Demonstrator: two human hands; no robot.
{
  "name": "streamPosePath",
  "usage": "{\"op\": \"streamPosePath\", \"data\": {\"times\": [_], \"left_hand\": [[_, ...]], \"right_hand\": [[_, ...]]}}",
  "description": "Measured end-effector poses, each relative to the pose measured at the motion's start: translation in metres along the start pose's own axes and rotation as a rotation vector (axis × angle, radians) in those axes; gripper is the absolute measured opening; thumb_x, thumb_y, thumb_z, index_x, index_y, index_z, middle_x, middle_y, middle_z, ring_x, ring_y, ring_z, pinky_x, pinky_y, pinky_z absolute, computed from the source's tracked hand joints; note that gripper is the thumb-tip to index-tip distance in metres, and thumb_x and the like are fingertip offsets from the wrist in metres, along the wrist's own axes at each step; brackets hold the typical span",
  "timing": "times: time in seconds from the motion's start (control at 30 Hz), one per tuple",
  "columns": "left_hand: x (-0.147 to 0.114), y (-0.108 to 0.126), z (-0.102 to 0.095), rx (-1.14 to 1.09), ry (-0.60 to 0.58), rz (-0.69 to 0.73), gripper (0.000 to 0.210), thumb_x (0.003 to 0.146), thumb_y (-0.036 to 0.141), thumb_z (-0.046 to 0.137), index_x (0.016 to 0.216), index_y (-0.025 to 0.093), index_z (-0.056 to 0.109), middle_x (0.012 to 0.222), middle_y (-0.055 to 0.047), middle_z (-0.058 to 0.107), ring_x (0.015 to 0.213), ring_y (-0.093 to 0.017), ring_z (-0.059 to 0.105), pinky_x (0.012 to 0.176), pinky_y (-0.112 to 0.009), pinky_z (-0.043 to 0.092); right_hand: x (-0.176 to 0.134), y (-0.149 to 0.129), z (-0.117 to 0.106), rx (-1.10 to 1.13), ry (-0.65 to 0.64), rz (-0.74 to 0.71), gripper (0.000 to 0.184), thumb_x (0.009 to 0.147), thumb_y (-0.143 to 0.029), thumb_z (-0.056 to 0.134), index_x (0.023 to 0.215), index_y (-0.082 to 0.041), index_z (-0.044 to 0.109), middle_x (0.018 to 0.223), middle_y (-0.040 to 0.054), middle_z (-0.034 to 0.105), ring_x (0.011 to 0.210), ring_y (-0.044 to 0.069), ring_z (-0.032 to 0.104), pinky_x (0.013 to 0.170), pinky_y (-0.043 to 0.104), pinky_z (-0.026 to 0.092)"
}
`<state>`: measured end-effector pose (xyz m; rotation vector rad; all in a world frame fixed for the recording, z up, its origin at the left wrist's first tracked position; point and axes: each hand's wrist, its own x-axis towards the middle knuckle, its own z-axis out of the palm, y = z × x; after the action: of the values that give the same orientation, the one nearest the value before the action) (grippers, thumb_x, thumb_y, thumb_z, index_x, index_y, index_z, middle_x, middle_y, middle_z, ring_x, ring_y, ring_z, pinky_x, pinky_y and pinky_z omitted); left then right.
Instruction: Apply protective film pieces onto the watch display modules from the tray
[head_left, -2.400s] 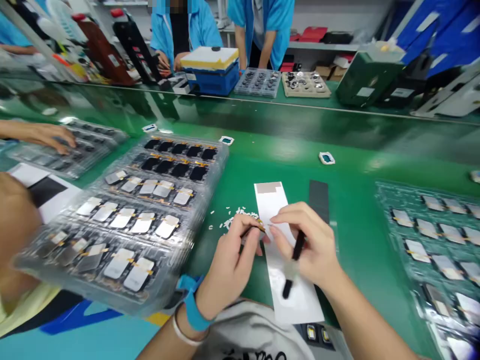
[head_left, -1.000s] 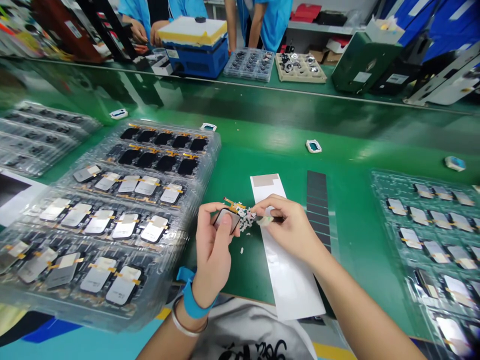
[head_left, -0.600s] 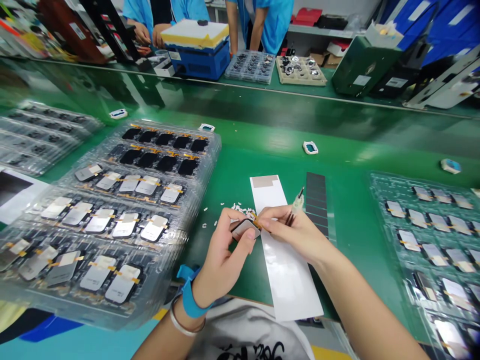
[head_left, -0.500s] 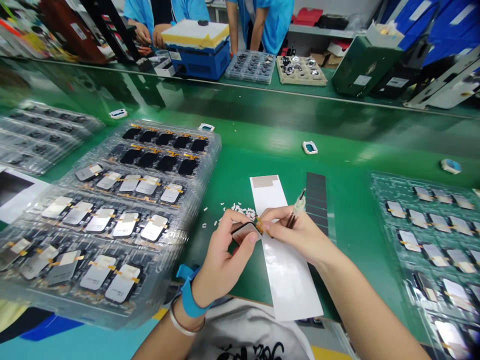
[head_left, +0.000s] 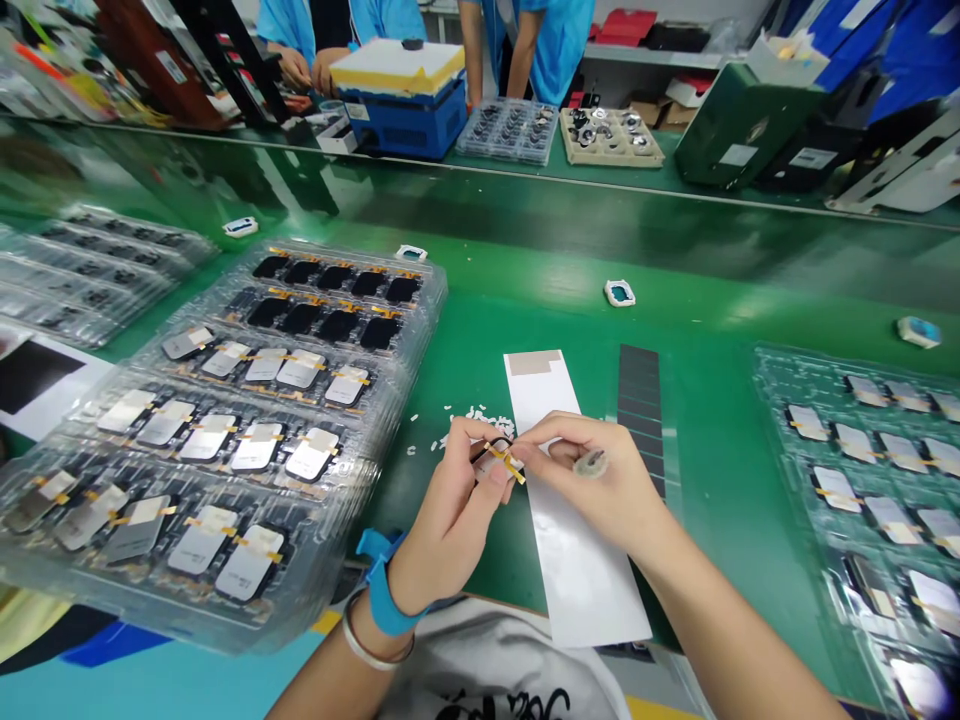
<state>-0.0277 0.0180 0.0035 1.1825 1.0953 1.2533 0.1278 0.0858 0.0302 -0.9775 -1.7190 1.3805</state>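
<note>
My left hand [head_left: 457, 510] pinches a small display module [head_left: 489, 466] with a silvery back between thumb and fingers. An orange flex cable [head_left: 513, 466] sticks out of it toward the right. My right hand [head_left: 592, 475] is closed at the module's edge, its thumb and forefinger at the cable. Tucked in that hand are tweezers [head_left: 591, 463], of which mainly a translucent-wrapped end shows; their tips are hidden. Beneath the hands lies a long white strip [head_left: 581, 560] with a greyish patch at its far end. Small white bits [head_left: 480, 415] are scattered just beyond my left fingers.
Stacked clear trays [head_left: 360, 500] of display modules stand on the left, another tray [head_left: 795, 480] on the right. A dark segmented strip [head_left: 640, 400] lies beyond my right hand. White-framed pieces [head_left: 619, 293] dot the green bench. Across the ledge, people in blue stand behind a blue machine [head_left: 412, 115].
The module has turned in my left fingers, and its orange cable now points toward me and right. My right hand has rolled over, so the tweezers' end faces the camera.
</note>
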Motion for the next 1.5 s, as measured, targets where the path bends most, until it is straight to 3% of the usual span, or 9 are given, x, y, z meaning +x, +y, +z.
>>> {"op": "streamPosePath", "data": {"times": [0.23,0.43,0.67,0.77,0.9,0.97,1.07,1.27,1.5], "left_hand": [[0.004,-0.001,0.004,0.011,0.018,-0.022,0.012,0.106,0.036,0.039,0.105,0.025,0.044,0.079,0.002,0.051,0.069,-0.013,0.050,0.064,-0.026,0.038],[0.003,-0.002,0.002,-0.004,0.003,0.021,0.010,0.105,0.035,0.043,0.106,0.024,0.045,0.081,0.002,0.050,0.068,-0.011,0.047,0.063,-0.024,0.039],[0.004,-0.005,0.001,0.084,0.013,0.040,0.011,0.103,0.033,0.047,0.107,0.023,0.043,0.089,0.000,0.053,0.072,-0.011,0.048,0.066,-0.023,0.040],[0.005,-0.006,0.001,0.109,0.029,0.039,0.011,0.103,0.032,0.047,0.106,0.023,0.042,0.085,0.001,0.052,0.070,-0.011,0.048,0.063,-0.023,0.040],[0.006,-0.001,0.005,0.230,-0.019,0.035,0.008,0.105,0.030,0.040,0.105,0.023,0.042,0.079,0.002,0.055,0.068,-0.012,0.053,0.064,-0.025,0.043],[0.007,0.005,0.010,0.386,-0.082,0.037,0.008,0.105,0.027,0.038,0.106,0.022,0.045,0.087,-0.001,0.062,0.077,-0.015,0.060,0.072,-0.029,0.047],[0.009,0.011,0.023,0.604,-0.185,0.074,0.016,0.103,0.022,0.039,0.116,0.019,0.047,0.114,-0.011,0.066,0.101,-0.023,0.065,0.087,-0.039,0.051],[0.011,0.007,0.040,0.797,-0.301,0.159,0.018,0.102,0.017,0.037,0.118,0.013,0.045,0.135,-0.023,0.060,0.131,-0.031,0.055,0.103,-0.050,0.050],[0.011,0.004,0.039,0.892,-0.325,0.204,0.019,0.101,0.015,0.038,0.119,0.012,0.045,0.135,-0.023,0.061,0.138,-0.030,0.049,0.107,-0.049,0.051]], "right_hand": [[0.000,-0.003,0.000,-0.039,-0.012,-0.011,0.013,0.086,-0.027,0.068,0.078,-0.018,0.074,0.073,0.0019,0.069,0.056,0.009,0.057,0.048,0.022,0.039],[-0.001,-0.003,-0.002,0.012,-0.025,0.002,0.012,0.086,-0.027,0.068,0.078,-0.019,0.073,0.077,0.0020,0.071,0.067,0.013,0.064,0.057,0.024,0.047],[0.000,-0.003,-0.001,0.007,-0.017,0.044,0.010,0.083,-0.028,0.071,0.078,-0.020,0.074,0.074,-0.0002,0.070,0.062,0.010,0.058,0.052,0.022,0.040],[0.002,0.000,-0.004,0.001,-0.031,0.055,0.014,0.084,-0.032,0.069,0.078,-0.020,0.073,0.074,0.0008,0.069,0.066,0.012,0.059,0.057,0.024,0.043],[0.010,0.009,-0.023,0.051,0.151,-0.047,0.035,0.096,-0.047,0.052,0.080,-0.021,0.069,0.082,0.0015,0.065,0.077,0.013,0.060,0.074,0.027,0.049],[0.019,0.016,-0.034,-0.005,0.328,-0.075,0.048,0.097,-0.058,0.045,0.078,-0.021,0.068,0.087,0.0027,0.065,0.081,0.014,0.060,0.078,0.027,0.049],[0.038,0.028,-0.046,-0.096,0.473,-0.011,0.055,0.090,-0.070,0.048,0.075,-0.019,0.063,0.075,0.0016,0.063,0.063,0.012,0.060,0.069,0.028,0.053],[0.066,0.059,-0.047,-0.039,0.458,0.026,0.061,0.067,-0.075,0.071,0.088,-0.021,0.051,0.076,-0.0010,0.062,0.063,0.018,0.071,0.063,0.034,0.062],[0.065,0.068,-0.046,0.003,0.462,0.031,0.051,0.074,-0.066,0.070,0.089,-0.021,0.052,0.081,0.0006,0.063,0.065,0.016,0.072,0.067,0.032,0.065]]}}
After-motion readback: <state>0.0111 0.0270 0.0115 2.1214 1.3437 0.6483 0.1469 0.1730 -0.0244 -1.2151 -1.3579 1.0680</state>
